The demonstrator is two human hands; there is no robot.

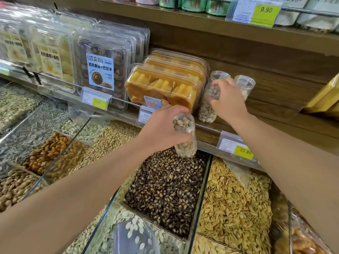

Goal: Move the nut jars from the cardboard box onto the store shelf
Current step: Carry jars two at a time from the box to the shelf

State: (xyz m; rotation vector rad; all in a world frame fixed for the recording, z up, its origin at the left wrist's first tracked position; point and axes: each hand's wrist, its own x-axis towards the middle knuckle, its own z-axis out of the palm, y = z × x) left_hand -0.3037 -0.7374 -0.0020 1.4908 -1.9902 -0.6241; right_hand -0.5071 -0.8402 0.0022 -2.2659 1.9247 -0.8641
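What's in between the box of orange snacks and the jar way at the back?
In the head view, a nut jar stands there on the shelf, held by the right hand, between the orange snack box and the rear jar.

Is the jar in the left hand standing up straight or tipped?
Tipped. The left hand holds its nut jar slanted above the dark seeds bin, not yet on the shelf.

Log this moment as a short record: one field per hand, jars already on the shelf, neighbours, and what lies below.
left hand: left hand grips a nut jar in front of the shelf edge
right hand: right hand grips a jar on the shelf
other jar: second shelf jar stands behind the right hand
neighbour: orange snack boxes left of the jars
below: bin of dark striped seeds
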